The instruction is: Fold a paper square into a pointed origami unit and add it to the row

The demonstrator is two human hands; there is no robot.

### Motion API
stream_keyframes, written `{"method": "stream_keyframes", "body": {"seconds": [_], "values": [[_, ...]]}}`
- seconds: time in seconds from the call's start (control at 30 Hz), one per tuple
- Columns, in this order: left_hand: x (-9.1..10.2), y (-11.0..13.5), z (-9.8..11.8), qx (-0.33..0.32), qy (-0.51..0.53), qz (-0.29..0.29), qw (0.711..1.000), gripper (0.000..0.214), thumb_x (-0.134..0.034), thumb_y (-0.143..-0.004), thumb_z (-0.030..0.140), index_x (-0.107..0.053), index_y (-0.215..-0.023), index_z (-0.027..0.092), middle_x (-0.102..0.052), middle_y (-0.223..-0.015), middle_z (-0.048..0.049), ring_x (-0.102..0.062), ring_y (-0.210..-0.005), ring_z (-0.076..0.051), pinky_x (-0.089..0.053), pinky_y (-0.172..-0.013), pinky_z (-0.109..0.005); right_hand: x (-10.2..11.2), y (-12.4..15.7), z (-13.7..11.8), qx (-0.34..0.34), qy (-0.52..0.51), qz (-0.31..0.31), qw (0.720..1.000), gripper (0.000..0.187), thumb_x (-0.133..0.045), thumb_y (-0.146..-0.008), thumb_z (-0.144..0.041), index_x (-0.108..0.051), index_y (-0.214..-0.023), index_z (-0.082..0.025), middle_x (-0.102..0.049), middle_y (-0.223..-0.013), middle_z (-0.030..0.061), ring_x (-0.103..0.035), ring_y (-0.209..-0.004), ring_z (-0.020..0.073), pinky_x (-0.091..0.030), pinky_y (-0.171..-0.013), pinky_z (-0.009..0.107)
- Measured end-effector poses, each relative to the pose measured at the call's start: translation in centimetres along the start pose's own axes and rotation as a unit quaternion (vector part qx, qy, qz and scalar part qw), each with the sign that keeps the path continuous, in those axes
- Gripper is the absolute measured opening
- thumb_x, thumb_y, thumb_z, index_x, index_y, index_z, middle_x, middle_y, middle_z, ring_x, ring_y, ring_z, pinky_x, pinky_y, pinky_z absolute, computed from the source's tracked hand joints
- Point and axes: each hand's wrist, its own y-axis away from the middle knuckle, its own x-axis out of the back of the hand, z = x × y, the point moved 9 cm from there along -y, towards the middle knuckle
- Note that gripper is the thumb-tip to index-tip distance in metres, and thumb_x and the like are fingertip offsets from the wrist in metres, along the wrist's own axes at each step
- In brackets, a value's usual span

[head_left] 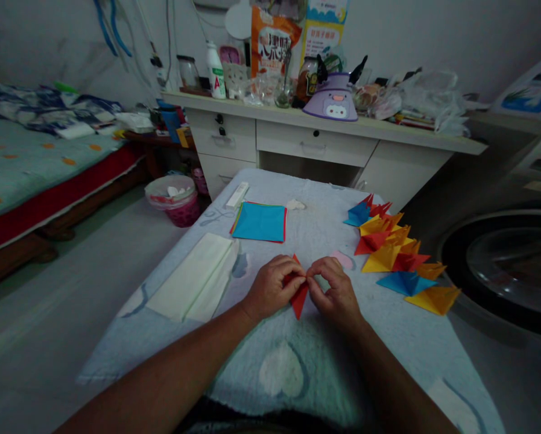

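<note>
– Both forearms (193, 361) come in over the near edge of the towel-covered tabletop (297, 367), pale blue with white hearts. What do the hands have?
– One folded red paper (300, 299). It lies at the middle of the tabletop, a little toward the near edge, between the left hand (270, 289) and the right hand (339, 294).
– How do the fingers stand?
– Curled in and narrow. Thumb and forefinger of each hand meet on the upper middle of the red paper and pinch it there, the tips of the two hands almost touching. One red corner peeks out above the left knuckles. A longer point sticks out below, toward the near edge, between the two palms.
– Is the paper lifted?
– Cannot tell for certain, though it looks to rest on the tabletop.
– And round about?
– Toward the far edge is a stack of coloured sheets (261, 222), blue on top, with a small white box (237, 194) just beside it at the far left corner. Along the left edge lies a folded white cloth (198, 280). Along the right edge runs a row of folded paper shapes (394, 250) in red, yellow, orange and blue, near the right hand but apart from it. Beyond the far edge stands a cluttered desk (324, 129), and a pink bin (177, 202) sits on the floor (71, 313)
</note>
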Motion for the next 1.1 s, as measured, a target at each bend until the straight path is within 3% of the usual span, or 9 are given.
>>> {"method": "stream_keyframes", "body": {"seconds": [0.3, 0.6, 1.1], "values": [[-0.6, -0.1, -0.1, 0.014, -0.012, -0.033, 0.999, 0.011, -0.052, -0.086, 0.015, -0.058, -0.078, 0.019, -0.06, -0.078, -0.0024, -0.056, -0.081, -0.018, -0.043, -0.076, -0.03, -0.4, 0.2, 0.0, 0.006, 0.032, -0.013, 0.999, 0.008, -0.053, -0.087, -0.014, -0.054, -0.081, -0.021, -0.057, -0.082, 0.004, -0.051, -0.081, 0.0204, -0.038, -0.074, 0.037], [-1.1, -0.2, -1.0, 0.052, 0.009, -0.032, 0.998, 0.009, -0.056, -0.081, 0.011, -0.059, -0.079, 0.019, -0.06, -0.081, -0.0018, -0.056, -0.084, -0.018, -0.044, -0.078, -0.03, 0.1, 0.0, 0.5, -0.029, -0.001, 0.002, 1.0, 0.009, -0.054, -0.085, -0.014, -0.055, -0.081, -0.022, -0.058, -0.081, 0.0035, -0.052, -0.082, 0.021, -0.04, -0.074, 0.037], [-0.7, -0.2, -0.3, 0.016, 0.0, -0.01, 1.0, 0.007, -0.058, -0.084, 0.014, -0.062, -0.084, 0.019, -0.063, -0.083, -0.003, -0.057, -0.083, -0.018, -0.045, -0.079, -0.031, 0.1, 0.0, 0.6, -0.035, -0.007, 0.006, 0.999, 0.009, -0.054, -0.083, -0.014, -0.054, -0.079, -0.022, -0.057, -0.079, 0.0029, -0.052, -0.08, 0.0206, -0.039, -0.073, 0.036]]}}
